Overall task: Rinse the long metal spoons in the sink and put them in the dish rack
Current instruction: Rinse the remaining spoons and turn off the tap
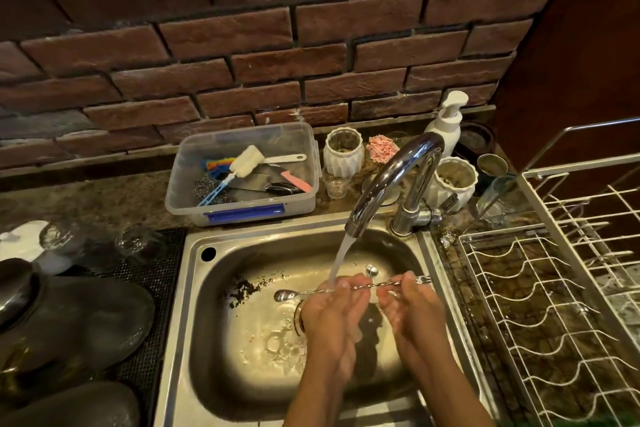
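Holding one long metal spoon (349, 289) level over the sink (194, 288), you grip it with both hands. Your left hand (334, 305) has its fingers closed round the twisted stem near the bowl end; the bowl sticks out beyond that hand, toward the sink's far side from the rack. Your right hand (410, 305) pinches the other end with curled fingertips. Water from the faucet (391, 177) falls onto the stem just at your left fingers. Dark specks lie on the sink floor beyond the bowl. The white wire dish rack (540, 288) stands on the counter (104, 201) just outside your right hand. A clear tub of brushes (242, 173) sits past the sink, ahead of your left hand.
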